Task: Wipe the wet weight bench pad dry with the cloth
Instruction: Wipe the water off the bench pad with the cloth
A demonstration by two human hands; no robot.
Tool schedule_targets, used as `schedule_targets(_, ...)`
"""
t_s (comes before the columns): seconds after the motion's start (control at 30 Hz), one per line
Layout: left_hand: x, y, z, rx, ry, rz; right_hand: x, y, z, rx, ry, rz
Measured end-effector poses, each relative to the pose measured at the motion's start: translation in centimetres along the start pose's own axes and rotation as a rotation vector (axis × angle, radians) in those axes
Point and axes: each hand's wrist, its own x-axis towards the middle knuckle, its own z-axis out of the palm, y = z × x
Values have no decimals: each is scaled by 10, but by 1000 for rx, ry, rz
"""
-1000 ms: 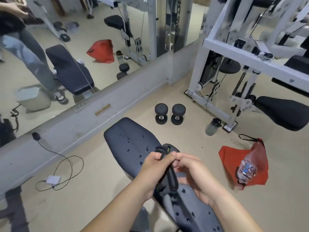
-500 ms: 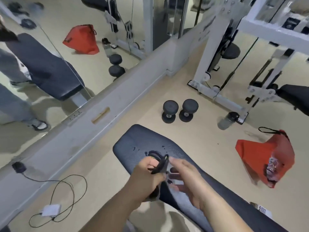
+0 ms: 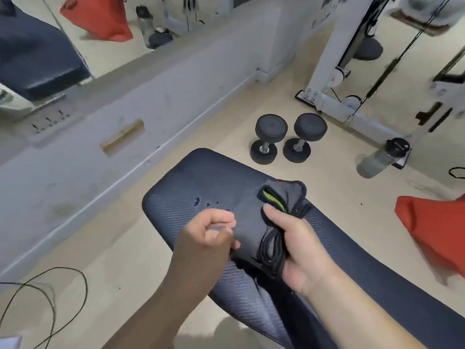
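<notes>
Grey cloth lies spread on the dark blue bench pad, held between both hands. The right hand has its grip clamped on the cloth's right side, thumb on top near a yellow-green label, with a bunched fold and a black cord loop gathered under the fingers. The left hand pinches the cloth's left edge, fingers curled together on the fabric. Most of the cloth lies flat on the pad between the two grips, its far corner reaching past the right thumb.

The cloth is dull grey with a dark stitched border and looks soft and rumpled near the right palm. Just left of it, a few water drops sit on the ribbed pad surface, untouched by the fabric.

On the floor beyond the pad stand two black dumbbells, with a bottle to their right and a red bag at the right edge.
</notes>
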Motion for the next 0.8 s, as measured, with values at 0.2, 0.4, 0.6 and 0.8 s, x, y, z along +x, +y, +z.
schedule_targets(0.2,48,-76,28,11,72,237,52,40,-20,-109,101,-183)
schedule_targets(0.4,42,-113,21,22,129,334,50,64,-34,-32,132,-239)
schedule_targets(0.6,31,-141,-29,475,196,352,12,58,-35,-97,172,-460)
schedule_targets(0.8,37,-150,-57,597,164,294,17,37,8,-496,326,-826)
